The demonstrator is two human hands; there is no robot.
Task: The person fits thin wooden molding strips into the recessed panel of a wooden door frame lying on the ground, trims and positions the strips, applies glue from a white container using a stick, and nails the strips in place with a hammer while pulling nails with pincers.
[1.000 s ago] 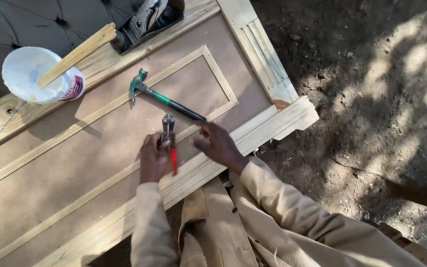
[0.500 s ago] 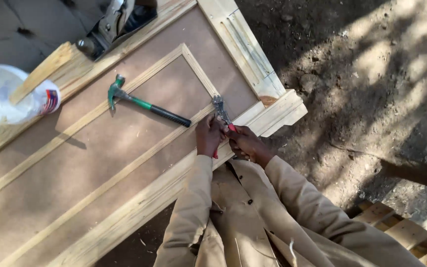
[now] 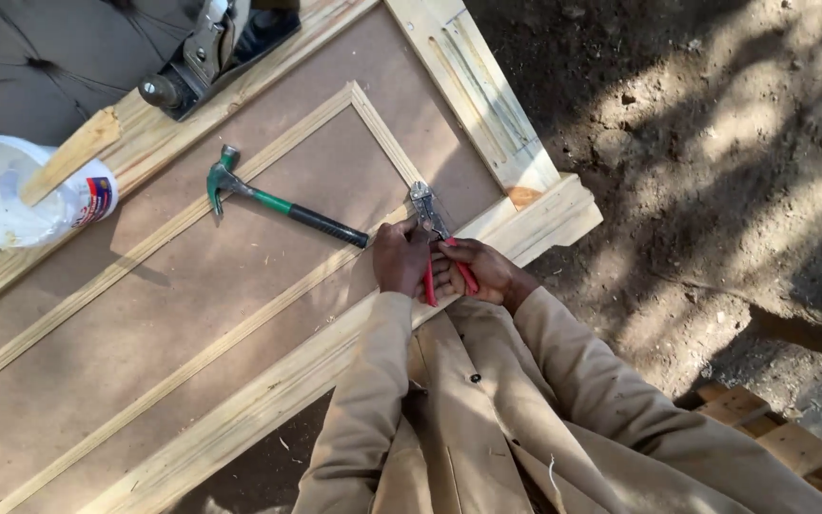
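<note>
Fingers of both hands, left hand (image 3: 401, 259) and right hand (image 3: 480, 270), clamped around red-handled metal pliers (image 3: 435, 233). Steel nose pressed against thin pale wooden moulding strip (image 3: 380, 135). Green-shafted claw hammer (image 3: 283, 203) lying just beside.

Person is wearing a tan long-sleeved work coat (image 3: 487, 409), sleeves running to the wrists. Front is hanging open with a dark button showing. Left hand (image 3: 400, 259) and right hand (image 3: 479, 271) are going bare, no gloves.
</note>
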